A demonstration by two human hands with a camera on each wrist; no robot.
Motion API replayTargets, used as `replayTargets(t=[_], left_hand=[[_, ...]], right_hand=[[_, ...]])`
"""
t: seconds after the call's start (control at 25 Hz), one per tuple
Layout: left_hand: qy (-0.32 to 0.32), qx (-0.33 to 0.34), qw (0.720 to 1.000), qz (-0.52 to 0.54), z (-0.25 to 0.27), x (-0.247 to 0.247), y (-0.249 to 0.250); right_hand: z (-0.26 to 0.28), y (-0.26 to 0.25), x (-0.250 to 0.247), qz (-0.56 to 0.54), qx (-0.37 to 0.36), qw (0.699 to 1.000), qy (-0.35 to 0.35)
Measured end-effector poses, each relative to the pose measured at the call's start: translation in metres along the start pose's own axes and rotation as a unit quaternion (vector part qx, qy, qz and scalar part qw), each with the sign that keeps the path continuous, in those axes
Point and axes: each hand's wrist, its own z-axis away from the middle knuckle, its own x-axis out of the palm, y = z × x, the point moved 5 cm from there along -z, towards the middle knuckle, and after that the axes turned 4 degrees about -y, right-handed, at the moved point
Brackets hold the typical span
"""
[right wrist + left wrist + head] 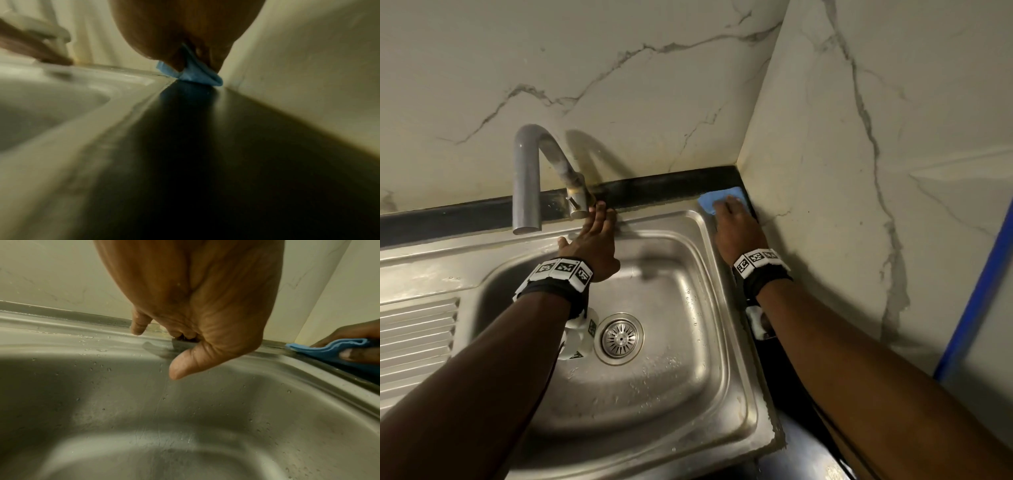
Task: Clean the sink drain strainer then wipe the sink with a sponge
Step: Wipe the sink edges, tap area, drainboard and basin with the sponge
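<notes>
We have a steel sink (698, 274) set in a dark table (808, 455), marble walls far and right forming a corner. Basin is wet, droplets all over, so slippery. Drainboard ribs sit at left. Faucet (527, 178) arcs over the far-left rim. Drain strainer (619, 338) sits seated in the drain, centre of basin, looks clean as far as we can tell.

Left hand (594, 245) reaches to the faucet base at the far rim, fingers extended and touching it, thumb loose; it grips nothing that we can see.

Right hand (736, 228) presses down on the blue sponge (714, 200) at the far right corner, where rim meets table. In the left wrist view it looks thin and folded, more cloth-like. Fingers lie over it; right wrist view shows it tucked up under the hand, so we judge it held.

Handling: sponge is soft, light, squashes and bunches; best held flat under palm and fingers. Room: the right wall sits just beside the hand, tight corner; open room runs leftward along the rim and down into the basin. Faucet blocks the far-left sweep.
</notes>
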Motion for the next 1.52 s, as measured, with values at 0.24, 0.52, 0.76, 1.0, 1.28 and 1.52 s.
replayTargets(t=[0.24,0.52,0.76,1.0,1.28,1.52], left_hand=[[0.009,0.000,1.000,-0.008,0.001,0.002,0.001],[0.007,0.007,1.000,0.010,0.003,0.002,0.001],[0.011,0.022,0.999,0.023,0.001,0.003,-0.001],[0.030,0.035,0.999,0.016,-0.001,0.006,-0.004],[0.083,0.102,0.991,0.026,0.028,0.013,-0.018],[0.147,0.046,0.988,0.028,0.038,0.015,-0.076]], right_hand=[[-0.022,-0.014,0.012,-0.028,0.144,0.988,-0.038],[-0.059,-0.043,0.024,-0.051,0.076,0.994,-0.066],[-0.069,-0.090,0.030,-0.031,0.021,0.994,-0.099],[-0.071,-0.134,0.044,-0.065,-0.013,0.992,-0.106],[-0.037,-0.118,0.024,-0.043,-0.087,0.986,-0.132],[-0.020,-0.101,0.039,-0.044,0.049,0.996,-0.053]])
